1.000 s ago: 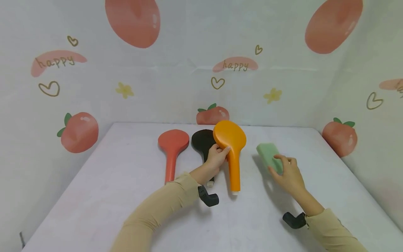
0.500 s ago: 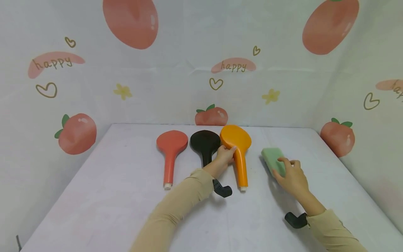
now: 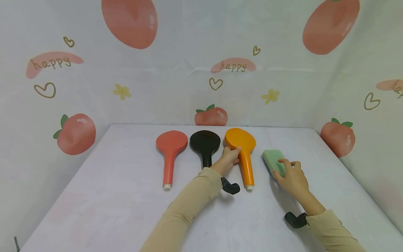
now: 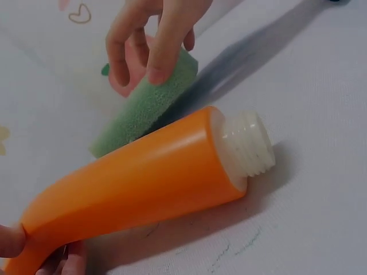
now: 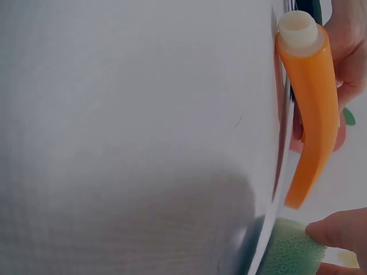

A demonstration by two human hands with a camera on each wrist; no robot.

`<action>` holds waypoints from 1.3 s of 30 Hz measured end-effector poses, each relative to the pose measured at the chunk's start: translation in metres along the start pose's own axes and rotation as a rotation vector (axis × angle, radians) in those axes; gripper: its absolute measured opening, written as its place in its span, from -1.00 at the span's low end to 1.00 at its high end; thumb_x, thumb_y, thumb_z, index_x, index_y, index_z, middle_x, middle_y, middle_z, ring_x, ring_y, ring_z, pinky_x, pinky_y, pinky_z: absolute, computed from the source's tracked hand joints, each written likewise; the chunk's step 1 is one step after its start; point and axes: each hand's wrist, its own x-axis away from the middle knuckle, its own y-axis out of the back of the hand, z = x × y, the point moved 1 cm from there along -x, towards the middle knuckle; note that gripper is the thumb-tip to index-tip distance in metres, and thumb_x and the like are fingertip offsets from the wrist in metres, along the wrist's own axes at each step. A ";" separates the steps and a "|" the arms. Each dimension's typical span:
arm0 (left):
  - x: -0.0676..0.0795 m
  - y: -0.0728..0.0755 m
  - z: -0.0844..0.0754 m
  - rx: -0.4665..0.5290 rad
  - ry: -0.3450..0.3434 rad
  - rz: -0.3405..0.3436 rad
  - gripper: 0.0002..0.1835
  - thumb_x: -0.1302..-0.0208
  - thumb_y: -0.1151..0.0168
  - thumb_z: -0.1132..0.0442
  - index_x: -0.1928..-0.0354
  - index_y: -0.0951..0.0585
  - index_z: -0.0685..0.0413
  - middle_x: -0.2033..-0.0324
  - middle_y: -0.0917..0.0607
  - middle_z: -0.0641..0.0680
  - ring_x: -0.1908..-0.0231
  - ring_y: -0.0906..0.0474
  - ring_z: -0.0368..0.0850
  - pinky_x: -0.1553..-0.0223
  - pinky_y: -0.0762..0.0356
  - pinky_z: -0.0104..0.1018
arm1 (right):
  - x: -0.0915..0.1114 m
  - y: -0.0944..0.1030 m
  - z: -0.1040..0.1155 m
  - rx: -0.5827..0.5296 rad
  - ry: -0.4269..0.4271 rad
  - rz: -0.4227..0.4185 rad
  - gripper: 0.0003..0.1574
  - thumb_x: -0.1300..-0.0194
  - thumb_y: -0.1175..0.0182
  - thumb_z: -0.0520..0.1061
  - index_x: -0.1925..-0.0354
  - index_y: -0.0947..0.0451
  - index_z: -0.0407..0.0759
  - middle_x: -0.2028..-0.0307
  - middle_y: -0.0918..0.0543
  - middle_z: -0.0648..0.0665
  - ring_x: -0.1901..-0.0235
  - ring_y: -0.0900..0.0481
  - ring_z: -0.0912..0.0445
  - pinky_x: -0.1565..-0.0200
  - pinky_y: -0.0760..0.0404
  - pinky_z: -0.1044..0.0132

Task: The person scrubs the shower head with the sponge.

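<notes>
My left hand (image 3: pixel 228 161) pinches the neck of an orange handheld shower head (image 3: pixel 241 138), whose round head points to the back of the table. In the left wrist view, the white threaded end (image 4: pixel 249 143) of its handle sits low over the tabletop. My right hand (image 3: pixel 294 180) holds a pale green sponge (image 3: pixel 273 160) between thumb and fingers, just right of the orange shower head. The sponge's porous side (image 5: pixel 292 252) shows in the right wrist view. A black shower head (image 3: pixel 205 140) lies beside my left hand, its lower handle hidden behind my forearm.
A red shower head (image 3: pixel 171 142) lies left of the black one, forming a row. The white tabletop (image 3: pixel 119 189) meets a printed cloth backdrop (image 3: pixel 167 94) at the back and sides. A dark camera mount (image 3: pixel 296 219) juts from each wrist.
My left hand has moved right and lowered the orange shower head, uncovering the black one's head. My right hand has brought the sponge slightly lower and to the right.
</notes>
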 end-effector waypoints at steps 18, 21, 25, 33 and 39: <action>-0.011 0.005 -0.005 -0.249 0.033 -0.096 -0.46 -0.25 -0.22 0.12 -0.16 -0.34 0.28 0.20 -0.58 0.14 0.49 -0.57 -0.23 0.27 -0.64 -0.44 | -0.008 -0.007 -0.002 0.055 -0.024 0.130 -0.36 -0.21 -0.14 0.00 -0.14 -0.30 -0.34 0.07 -0.26 -0.62 0.35 -0.48 -0.35 0.52 -0.47 0.05; -0.012 0.007 -0.009 -0.354 0.026 -0.108 -0.46 -0.20 -0.26 0.09 -0.10 -0.39 0.29 0.37 -0.56 0.10 0.65 -0.51 -0.26 0.47 -0.59 -0.51 | -0.008 -0.006 -0.001 0.061 -0.030 0.145 -0.35 -0.21 -0.14 0.02 -0.15 -0.29 -0.34 0.06 -0.25 -0.62 0.35 -0.48 -0.35 0.52 -0.47 0.06; -0.012 0.012 -0.012 -0.464 -0.009 -0.114 -0.47 -0.17 -0.29 0.04 -0.02 -0.43 0.28 0.54 -0.53 0.06 0.77 -0.45 -0.26 0.68 -0.46 -0.57 | -0.008 -0.005 0.001 0.067 -0.035 0.158 -0.34 -0.22 -0.14 0.03 -0.16 -0.28 -0.33 0.04 -0.24 -0.63 0.32 -0.47 -0.37 0.48 -0.48 0.00; -0.003 0.018 -0.018 -0.534 -0.065 -0.051 -0.50 -0.21 -0.25 0.07 -0.03 -0.39 0.28 0.71 -0.43 0.01 0.81 -0.39 -0.22 0.75 -0.39 -0.56 | -0.004 -0.004 0.012 0.062 0.037 0.045 -0.34 -0.20 -0.17 0.02 -0.14 -0.32 -0.35 -0.06 -0.25 -0.63 0.07 -0.35 -0.51 0.21 -0.41 -0.30; 0.020 0.031 -0.036 -0.696 -0.233 -0.014 -0.43 -0.28 -0.13 -0.02 -0.15 -0.32 0.24 0.37 -0.56 0.09 0.50 -0.52 -0.14 0.39 -0.57 -0.45 | -0.005 -0.001 0.035 -0.020 0.184 -0.097 -0.42 -0.19 -0.22 -0.02 -0.09 -0.38 -0.30 -0.06 -0.32 -0.55 0.06 -0.37 -0.45 0.15 -0.36 -0.32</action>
